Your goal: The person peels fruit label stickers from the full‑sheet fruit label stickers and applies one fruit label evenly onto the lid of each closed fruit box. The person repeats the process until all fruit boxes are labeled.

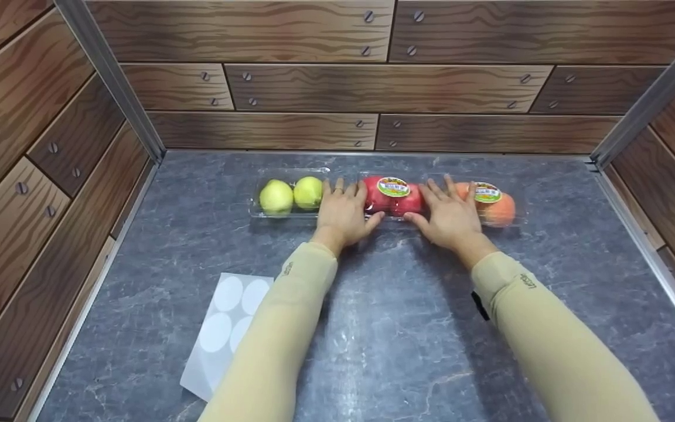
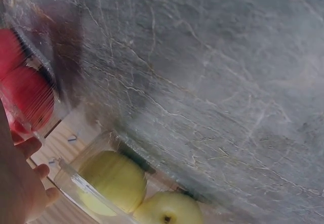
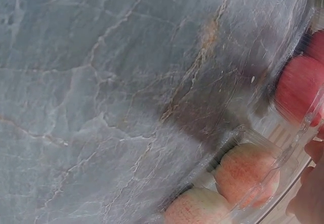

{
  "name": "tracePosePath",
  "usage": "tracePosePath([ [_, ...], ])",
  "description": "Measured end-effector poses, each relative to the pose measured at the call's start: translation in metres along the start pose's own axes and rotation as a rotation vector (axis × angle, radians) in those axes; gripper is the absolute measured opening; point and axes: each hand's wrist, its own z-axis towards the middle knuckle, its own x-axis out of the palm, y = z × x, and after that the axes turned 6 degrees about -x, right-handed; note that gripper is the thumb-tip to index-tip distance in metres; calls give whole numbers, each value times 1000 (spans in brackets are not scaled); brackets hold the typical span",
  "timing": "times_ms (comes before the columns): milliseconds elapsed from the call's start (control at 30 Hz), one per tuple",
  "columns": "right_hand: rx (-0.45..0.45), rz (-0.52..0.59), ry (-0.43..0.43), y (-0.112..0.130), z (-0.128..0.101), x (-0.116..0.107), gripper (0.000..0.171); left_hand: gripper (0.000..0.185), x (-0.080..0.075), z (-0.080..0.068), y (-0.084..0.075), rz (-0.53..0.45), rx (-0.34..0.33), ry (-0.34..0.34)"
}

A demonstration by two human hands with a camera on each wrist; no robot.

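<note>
Three clear plastic boxes stand in a row at the back of the table. The left box [image 1: 283, 214] holds two yellow-green fruits [image 1: 276, 197]. Red apples [image 1: 406, 202] fill the middle box, which bears an oval label [image 1: 394, 187]. In the right box are peaches [image 1: 499, 210] under a similar label [image 1: 487, 192]. My left hand [image 1: 342, 214] lies with straight, spread fingers where the left and middle boxes meet, covering part of both. My right hand [image 1: 450, 215], fingers likewise extended, rests over the meeting ends of the middle and right boxes. Both thumbs point inward along the middle box's front.
A sheet of white round stickers [image 1: 215, 332] lies at the front left, partly hidden under my left sleeve [image 1: 273, 328]. Wood-patterned walls [image 1: 337, 88] enclose the grey marbled table [image 1: 384, 328] at the back and both sides.
</note>
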Motion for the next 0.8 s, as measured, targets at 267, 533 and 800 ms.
tracePosePath([
  [267,-1,4,3,2,0,-4,88,91,-5,-2,1,-13,-9,12],
  [533,10,31,16,3,1,-8,87,91,-9,-2,-4,-12,-26,49],
  [800,25,72,-9,1,-2,-8,88,93,-14,-3,6,-74,-51,12],
])
